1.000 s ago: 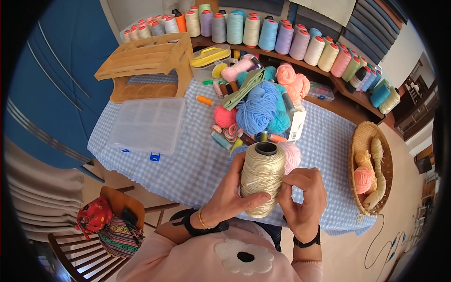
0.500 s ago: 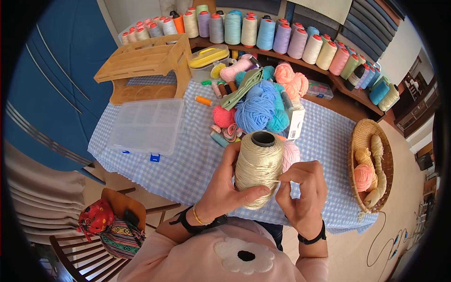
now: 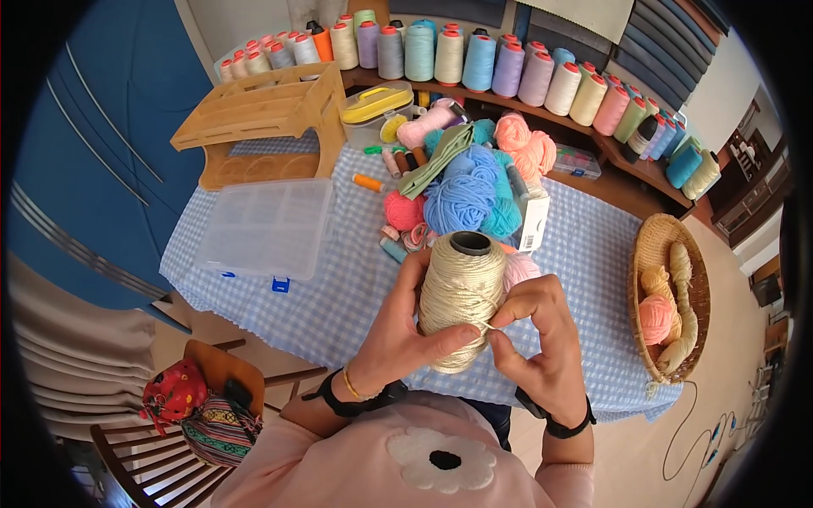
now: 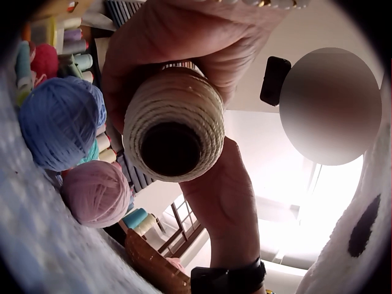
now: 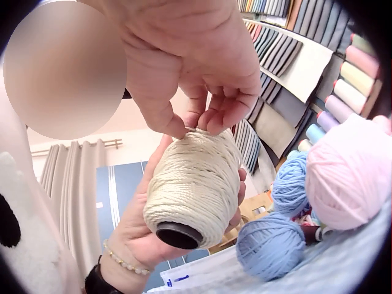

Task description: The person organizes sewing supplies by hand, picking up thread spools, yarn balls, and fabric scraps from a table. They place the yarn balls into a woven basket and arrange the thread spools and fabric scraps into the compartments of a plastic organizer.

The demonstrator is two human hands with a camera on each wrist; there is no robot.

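Observation:
A large spool of cream cord (image 3: pixel 461 300) with a black core is held upright above the table's front edge. The left hand (image 3: pixel 394 339) grips it from the left side, thumb across its lower front. At the spool's right side the right hand (image 3: pixel 542 343) pinches the cord's strand between thumb and index finger. In the right wrist view, the right fingertips (image 5: pixel 190 131) meet the strand at the surface of the spool (image 5: pixel 193 184), and the left hand (image 5: pixel 138 223) wraps behind it. The left wrist view faces the black core of the spool (image 4: pixel 171 147).
On the checked cloth (image 3: pixel 584 254) lie a pile of yarn balls (image 3: pixel 461 190), a clear divided box (image 3: pixel 267 224) and a wooden rack (image 3: pixel 262 110). A wicker basket (image 3: pixel 635 279) with yarn stands at the right. Cones of thread (image 3: pixel 478 63) line the back shelf.
The spool and left hand have moved slightly left and up. The right hand drew a short strand out from the spool, then came back close to its side, still pinching the strand.

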